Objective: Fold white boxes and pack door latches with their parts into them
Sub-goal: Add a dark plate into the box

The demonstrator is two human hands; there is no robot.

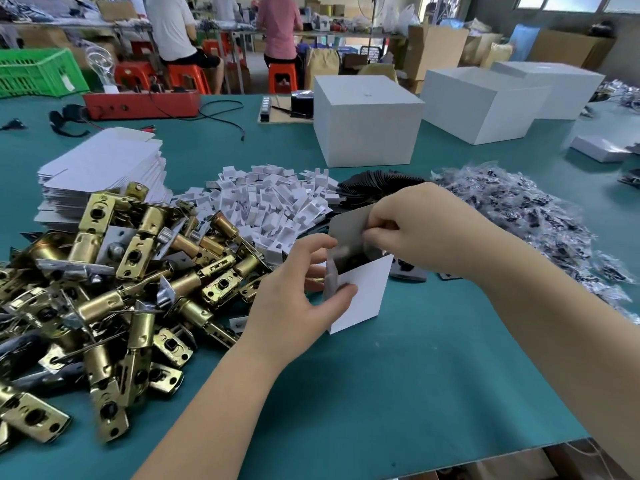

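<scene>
A small white box [363,292] stands upright on the green table [398,393], its top open and something dark inside. My left hand [294,292] grips its left side, thumb on the front face. My right hand [422,226] is over the open top, fingers curled round the raised lid flap and pinching at the opening. A heap of brass door latches [114,292] lies to the left. Behind it stands a stack of flat white box blanks [104,171].
White cardboard inserts [273,199] are piled behind the box, black plates [377,185] beside them, and bagged parts [540,220] at right. Large white cartons [367,123] stand farther back. People sit on red stools at another table. The table edge [450,459] is near me.
</scene>
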